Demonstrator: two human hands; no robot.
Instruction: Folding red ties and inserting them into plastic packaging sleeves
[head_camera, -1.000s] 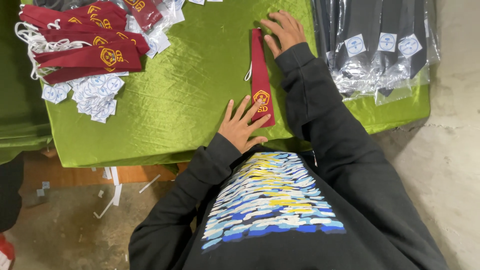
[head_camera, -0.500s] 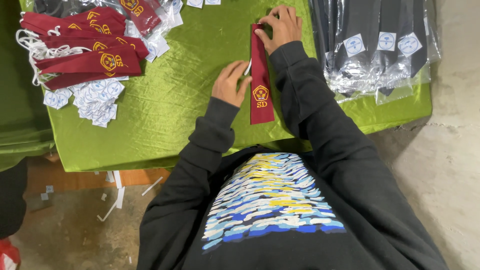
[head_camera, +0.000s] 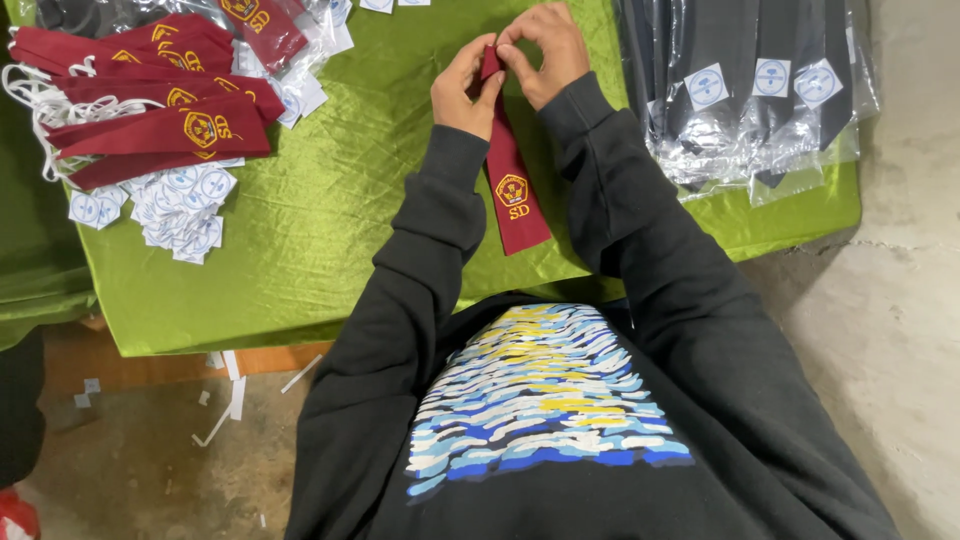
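Two hands are meeting at the narrow top end of the maroon tie, which is lying flat on the green cloth. We are pinching that end with the left hand and the right hand, fingertips closed on it from either side. The tie's wide pointed end is lying toward us, below both hands, between our sleeves.

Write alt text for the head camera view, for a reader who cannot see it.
Seen from above, a person's left hand and right hand pinch the narrow top end of a maroon necktie lying on a green cloth-covered table. A pile of maroon neckties and round paper labels lies to the left, bagged dark neckties to the right.
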